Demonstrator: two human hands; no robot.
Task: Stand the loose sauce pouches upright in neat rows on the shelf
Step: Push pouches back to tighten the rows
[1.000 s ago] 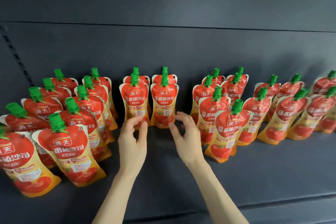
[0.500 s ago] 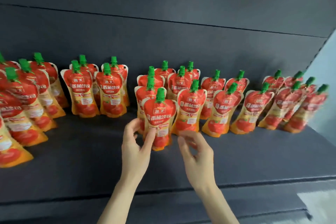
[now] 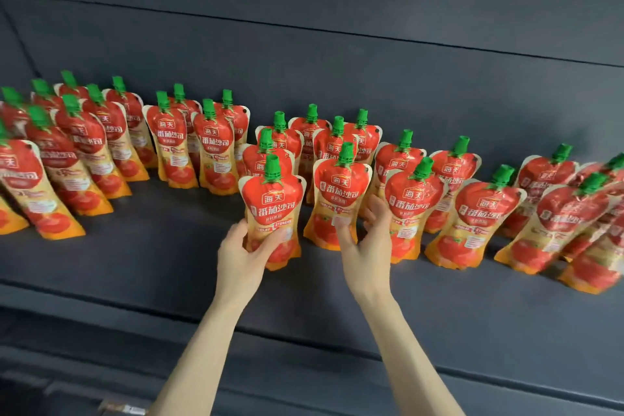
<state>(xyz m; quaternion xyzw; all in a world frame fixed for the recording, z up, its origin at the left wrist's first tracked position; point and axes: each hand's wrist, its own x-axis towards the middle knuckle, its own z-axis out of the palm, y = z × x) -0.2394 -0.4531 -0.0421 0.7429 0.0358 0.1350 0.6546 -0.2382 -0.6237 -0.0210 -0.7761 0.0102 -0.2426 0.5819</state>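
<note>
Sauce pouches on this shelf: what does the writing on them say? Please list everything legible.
"海天": white logo box on the red top of the tomato sauce pouch gripped by the left hand, and of the second pouch gripped by the right hand; the neighbouring pouches match.
"番茄沙司": large white characters beneath that logo, on the same pouches.
Small print on the yellow lower halves: too small to read.
Pouches at both edges: blurred.

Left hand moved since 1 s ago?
Yes: left hand shifted right along the shelf, from the pouch pair to the front pouch it now grips.
</note>
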